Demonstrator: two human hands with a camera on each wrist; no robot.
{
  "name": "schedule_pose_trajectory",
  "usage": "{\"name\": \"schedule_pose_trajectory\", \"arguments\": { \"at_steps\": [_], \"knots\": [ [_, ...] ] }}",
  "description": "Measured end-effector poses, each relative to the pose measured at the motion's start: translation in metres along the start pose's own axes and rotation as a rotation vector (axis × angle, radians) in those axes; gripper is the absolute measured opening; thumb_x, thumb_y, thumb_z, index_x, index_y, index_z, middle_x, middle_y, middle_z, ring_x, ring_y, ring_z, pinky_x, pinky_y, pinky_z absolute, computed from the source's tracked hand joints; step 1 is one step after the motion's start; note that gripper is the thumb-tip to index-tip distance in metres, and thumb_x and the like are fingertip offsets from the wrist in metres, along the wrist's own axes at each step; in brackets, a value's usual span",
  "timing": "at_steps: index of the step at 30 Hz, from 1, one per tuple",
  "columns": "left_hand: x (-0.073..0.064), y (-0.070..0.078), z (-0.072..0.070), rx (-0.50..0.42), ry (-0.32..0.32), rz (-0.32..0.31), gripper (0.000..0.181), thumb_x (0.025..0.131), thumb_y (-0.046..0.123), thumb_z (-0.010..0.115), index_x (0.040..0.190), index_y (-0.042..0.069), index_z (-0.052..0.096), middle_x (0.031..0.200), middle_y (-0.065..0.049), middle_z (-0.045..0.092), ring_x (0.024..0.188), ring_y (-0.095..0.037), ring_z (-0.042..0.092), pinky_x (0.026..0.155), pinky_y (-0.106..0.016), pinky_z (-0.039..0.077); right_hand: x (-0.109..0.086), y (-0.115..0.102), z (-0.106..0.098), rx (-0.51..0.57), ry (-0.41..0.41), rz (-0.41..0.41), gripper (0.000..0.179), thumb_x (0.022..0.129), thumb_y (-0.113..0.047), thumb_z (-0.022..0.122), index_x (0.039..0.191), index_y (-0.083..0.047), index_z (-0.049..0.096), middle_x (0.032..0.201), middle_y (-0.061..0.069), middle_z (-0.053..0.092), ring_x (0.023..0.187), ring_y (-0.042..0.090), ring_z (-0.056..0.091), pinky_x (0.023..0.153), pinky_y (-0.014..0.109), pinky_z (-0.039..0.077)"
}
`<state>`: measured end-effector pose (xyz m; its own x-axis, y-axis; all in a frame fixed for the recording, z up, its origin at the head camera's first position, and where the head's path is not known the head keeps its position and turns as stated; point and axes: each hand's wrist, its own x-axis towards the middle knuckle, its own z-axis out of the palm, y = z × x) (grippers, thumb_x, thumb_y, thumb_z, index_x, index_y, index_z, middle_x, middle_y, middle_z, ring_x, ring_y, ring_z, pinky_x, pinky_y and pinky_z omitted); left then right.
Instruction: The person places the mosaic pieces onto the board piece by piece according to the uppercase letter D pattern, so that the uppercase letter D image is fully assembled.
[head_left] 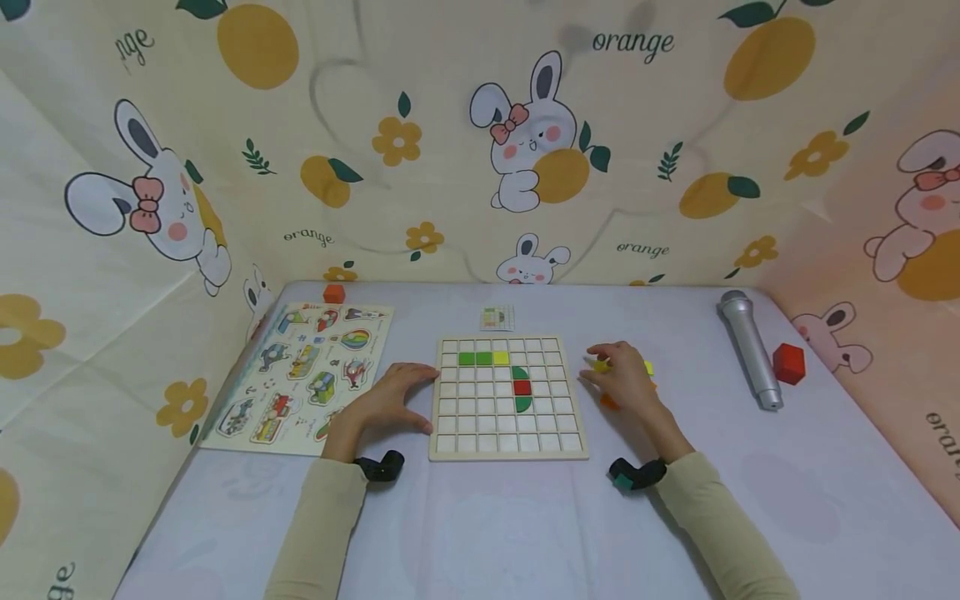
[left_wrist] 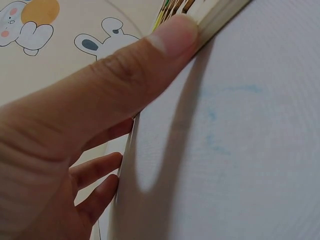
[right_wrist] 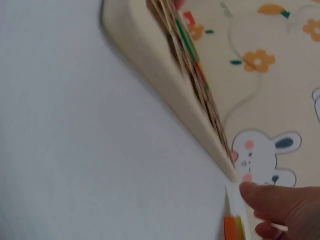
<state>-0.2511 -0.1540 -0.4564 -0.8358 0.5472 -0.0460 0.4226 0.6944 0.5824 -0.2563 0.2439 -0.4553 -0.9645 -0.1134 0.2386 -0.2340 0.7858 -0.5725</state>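
A square wooden grid board (head_left: 487, 421) lies on the table. It bears two green squares (head_left: 475, 358), a yellow square (head_left: 501, 357), a red square (head_left: 522, 387) and two green rounded pieces (head_left: 522, 405). My left hand (head_left: 384, 404) rests at the board's left edge, thumb and fingers spread apart. In the left wrist view its thumb (left_wrist: 175, 37) touches the board's side. Just right of the board, my right hand (head_left: 626, 379) hovers low over loose yellow and orange pieces (head_left: 609, 402), partly hiding them. Its thumb and forefinger stand apart, a yellow piece (head_left: 600, 365) showing between them.
A small patterned card (head_left: 497, 317) lies behind the board. To the left is a picture puzzle sheet (head_left: 300, 375), with an orange block (head_left: 333, 293) behind it. A silver microphone (head_left: 750, 350) and a red block (head_left: 789, 364) lie at the right. Printed cloth walls (head_left: 450, 192) enclose the table.
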Motion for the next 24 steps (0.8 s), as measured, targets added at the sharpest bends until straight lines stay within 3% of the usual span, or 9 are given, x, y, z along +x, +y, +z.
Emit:
{"name": "schedule_pose_trajectory", "arguments": {
  "at_steps": [8,13,20,24],
  "knots": [
    [-0.001,0.003,-0.001,-0.013,-0.002,-0.003,0.089,0.063,0.035,0.085,0.138,0.011,0.045,0.144,-0.008,0.040,0.134,-0.029,0.027,0.112,-0.046,0.025,-0.003,0.017,-0.005,-0.052,0.020,0.017,0.031,0.079,-0.014,0.073,0.100,0.008,0.067,0.091,0.022,0.063,0.090,0.035,0.052,0.076,0.046,0.044],
    [-0.001,0.003,-0.001,-0.012,0.003,0.010,0.088,0.063,0.036,0.085,0.137,0.010,0.045,0.143,-0.009,0.040,0.133,-0.030,0.028,0.111,-0.047,0.026,-0.003,0.018,-0.006,-0.052,0.018,0.023,0.029,0.080,-0.016,0.073,0.097,0.006,0.067,0.087,0.017,0.063,0.083,0.030,0.053,0.069,0.038,0.044],
    [-0.001,0.001,0.000,0.009,0.007,0.005,0.089,0.063,0.036,0.085,0.138,0.011,0.045,0.143,-0.009,0.040,0.133,-0.029,0.028,0.111,-0.045,0.026,-0.004,-0.006,0.002,0.030,-0.014,0.024,0.029,0.080,-0.022,0.074,0.100,-0.002,0.068,0.091,0.011,0.062,0.081,0.023,0.054,0.066,0.030,0.046],
    [-0.001,0.002,0.000,0.008,0.016,0.006,0.089,0.062,0.036,0.085,0.137,0.011,0.046,0.143,-0.009,0.041,0.133,-0.028,0.028,0.112,-0.044,0.026,-0.009,-0.030,0.016,0.084,-0.051,-0.058,0.028,0.077,-0.022,0.076,0.098,-0.006,0.069,0.092,0.006,0.063,0.084,0.020,0.053,0.067,0.028,0.047]
  ]
}}
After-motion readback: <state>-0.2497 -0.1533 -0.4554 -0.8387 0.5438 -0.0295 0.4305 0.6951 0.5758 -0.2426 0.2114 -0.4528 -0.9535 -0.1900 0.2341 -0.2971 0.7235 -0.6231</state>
